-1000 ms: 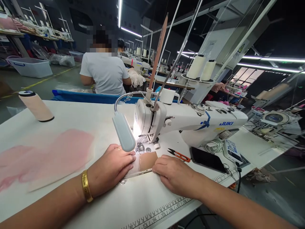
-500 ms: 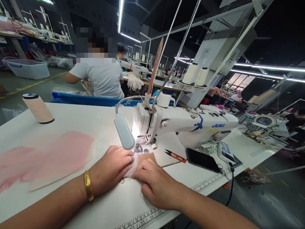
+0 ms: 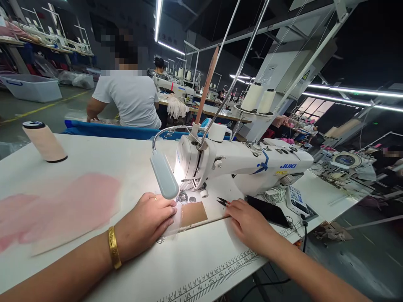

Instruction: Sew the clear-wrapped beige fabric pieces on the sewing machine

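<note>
My left hand (image 3: 153, 220), with a ring and a gold bangle, presses its closed fingers on a piece of sheer white fabric (image 3: 175, 226) beside the needle area of a white JUKI sewing machine (image 3: 229, 157). My right hand (image 3: 247, 224) has its fingers closed over the handle of the thread snips (image 3: 223, 202). The dark blades stick out to the left, while the orange handle is mostly hidden. Between the hands a brown card-like piece (image 3: 194, 213) lies on the machine bed.
A grey lamp (image 3: 164, 175) hangs by the needle. Pink sheer fabric (image 3: 94, 195) and a thread cone (image 3: 45, 141) occupy the left side. A phone (image 3: 269, 210) lies right of my right hand, near a white box (image 3: 297, 200). A co-worker (image 3: 129, 98) sits ahead.
My right hand has left the fabric and moved right onto the thread snips, uncovering the brown piece. My left hand stays on the sheer fabric.
</note>
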Motion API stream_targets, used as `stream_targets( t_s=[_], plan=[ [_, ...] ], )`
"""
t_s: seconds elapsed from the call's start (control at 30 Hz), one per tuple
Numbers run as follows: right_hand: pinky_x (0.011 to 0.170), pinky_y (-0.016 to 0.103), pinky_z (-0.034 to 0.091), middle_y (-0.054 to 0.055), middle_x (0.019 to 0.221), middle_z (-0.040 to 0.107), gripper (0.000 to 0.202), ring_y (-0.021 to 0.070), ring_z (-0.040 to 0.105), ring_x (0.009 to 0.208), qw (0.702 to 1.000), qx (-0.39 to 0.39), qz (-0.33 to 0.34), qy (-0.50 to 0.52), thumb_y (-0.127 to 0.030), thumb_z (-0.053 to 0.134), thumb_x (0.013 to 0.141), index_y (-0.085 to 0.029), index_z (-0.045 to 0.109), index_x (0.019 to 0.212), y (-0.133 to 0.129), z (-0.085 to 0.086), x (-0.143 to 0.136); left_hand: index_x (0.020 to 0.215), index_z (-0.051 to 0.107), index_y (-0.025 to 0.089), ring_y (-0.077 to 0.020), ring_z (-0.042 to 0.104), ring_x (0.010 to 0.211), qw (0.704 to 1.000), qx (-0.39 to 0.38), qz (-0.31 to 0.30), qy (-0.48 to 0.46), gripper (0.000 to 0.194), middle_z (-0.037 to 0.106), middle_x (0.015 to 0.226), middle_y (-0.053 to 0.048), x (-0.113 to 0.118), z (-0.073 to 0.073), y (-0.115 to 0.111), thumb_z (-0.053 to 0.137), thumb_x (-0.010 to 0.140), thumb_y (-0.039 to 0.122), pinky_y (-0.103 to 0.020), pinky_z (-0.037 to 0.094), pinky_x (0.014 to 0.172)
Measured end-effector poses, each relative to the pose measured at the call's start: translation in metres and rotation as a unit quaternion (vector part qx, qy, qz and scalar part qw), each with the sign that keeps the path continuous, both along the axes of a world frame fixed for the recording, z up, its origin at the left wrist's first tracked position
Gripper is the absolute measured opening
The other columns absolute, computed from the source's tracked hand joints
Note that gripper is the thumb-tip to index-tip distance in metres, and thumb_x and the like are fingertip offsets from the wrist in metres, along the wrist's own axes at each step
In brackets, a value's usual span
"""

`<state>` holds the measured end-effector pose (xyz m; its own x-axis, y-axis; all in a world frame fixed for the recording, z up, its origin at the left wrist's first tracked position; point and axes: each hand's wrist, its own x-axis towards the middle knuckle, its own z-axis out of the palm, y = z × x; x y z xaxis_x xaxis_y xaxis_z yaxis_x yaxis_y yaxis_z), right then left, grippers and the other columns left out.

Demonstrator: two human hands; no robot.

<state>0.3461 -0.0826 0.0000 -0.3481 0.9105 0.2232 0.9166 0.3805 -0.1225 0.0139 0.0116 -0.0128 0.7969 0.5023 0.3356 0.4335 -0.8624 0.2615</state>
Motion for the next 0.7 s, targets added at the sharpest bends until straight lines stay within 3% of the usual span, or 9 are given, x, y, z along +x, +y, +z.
stream_targets(
  t_s=[0.13,0.2,0.27,0.37,0.47,0.57,0.7],
  plan=[
    [0.095,0.049,0.058,0.015,0.116,0.069,0.028,0.0311,0.064,0.105,0.998,0.023,-0.053,-0.029,-0.011,0.053,0.103,-0.016,0.068,0.126,0.008,-0.007,0.022,0.105,0.073,0.023,-0.0295,0.070,0.104,1.000,-0.025,0.013,0.006,0.024,0.075,0.119,-0.006,0.000,0.001,-0.001,0.061,0.100,0.044,-0.042,0.048,0.085],
    [0.092,0.048,0.057,0.015,0.109,0.070,0.025,0.0314,0.065,0.101,0.997,0.023,-0.066,-0.040,-0.011,0.049,0.105,-0.014,0.070,0.118,0.014,-0.011,0.025,0.106,0.073,0.024,-0.0315,0.069,0.107,0.999,-0.032,0.016,0.005,0.029,0.074,0.122,-0.006,0.000,0.000,-0.001,0.069,0.094,0.049,-0.043,0.049,0.086],
    [0.088,0.046,0.056,0.015,0.103,0.069,0.027,0.0309,0.065,0.096,0.997,0.020,-0.065,-0.045,-0.008,0.044,0.106,-0.013,0.070,0.109,0.016,-0.012,0.022,0.104,0.073,0.024,-0.0298,0.069,0.106,0.999,-0.035,0.008,0.005,0.022,0.074,0.123,-0.006,0.000,-0.002,0.000,0.061,0.099,0.042,-0.042,0.049,0.085],
    [0.083,0.038,0.052,0.011,0.100,0.070,0.027,0.0255,0.065,0.090,0.999,0.004,-0.024,-0.038,-0.005,0.044,0.105,-0.017,0.069,0.107,0.012,-0.008,0.003,0.101,0.075,0.024,-0.0261,0.069,0.104,0.999,-0.037,0.002,-0.009,0.031,0.075,0.121,-0.006,-0.001,-0.003,0.001,0.045,0.106,0.030,-0.040,0.051,0.086],
    [0.079,0.032,0.046,0.002,0.094,0.071,0.021,0.0196,0.062,0.081,0.998,-0.023,0.053,-0.029,-0.009,0.051,0.106,-0.023,0.067,0.112,0.007,-0.003,-0.028,0.106,0.076,0.024,-0.0246,0.069,0.102,0.999,-0.044,0.004,-0.022,0.033,0.075,0.120,-0.007,-0.001,-0.003,0.004,0.043,0.108,0.029,-0.037,0.052,0.085],
    [0.072,0.031,0.039,0.000,0.085,0.067,0.015,0.0183,0.057,0.074,0.991,-0.016,0.121,-0.051,-0.021,0.056,0.108,-0.021,0.065,0.097,0.010,-0.004,-0.057,0.109,0.076,0.025,-0.0243,0.070,0.101,0.999,-0.044,-0.002,-0.027,0.035,0.076,0.118,-0.007,-0.002,-0.005,0.005,0.042,0.108,0.030,-0.035,0.053,0.081],
    [0.064,0.032,0.029,-0.001,0.076,0.062,0.016,0.0175,0.046,0.065,0.982,0.021,0.162,-0.093,-0.017,0.055,0.105,-0.022,0.065,0.094,0.022,-0.010,-0.077,0.108,0.074,0.024,-0.0249,0.071,0.100,0.999,-0.036,-0.007,-0.030,0.033,0.075,0.118,-0.007,-0.002,-0.010,0.006,0.042,0.108,0.030,-0.036,0.052,0.081]
  ],
)
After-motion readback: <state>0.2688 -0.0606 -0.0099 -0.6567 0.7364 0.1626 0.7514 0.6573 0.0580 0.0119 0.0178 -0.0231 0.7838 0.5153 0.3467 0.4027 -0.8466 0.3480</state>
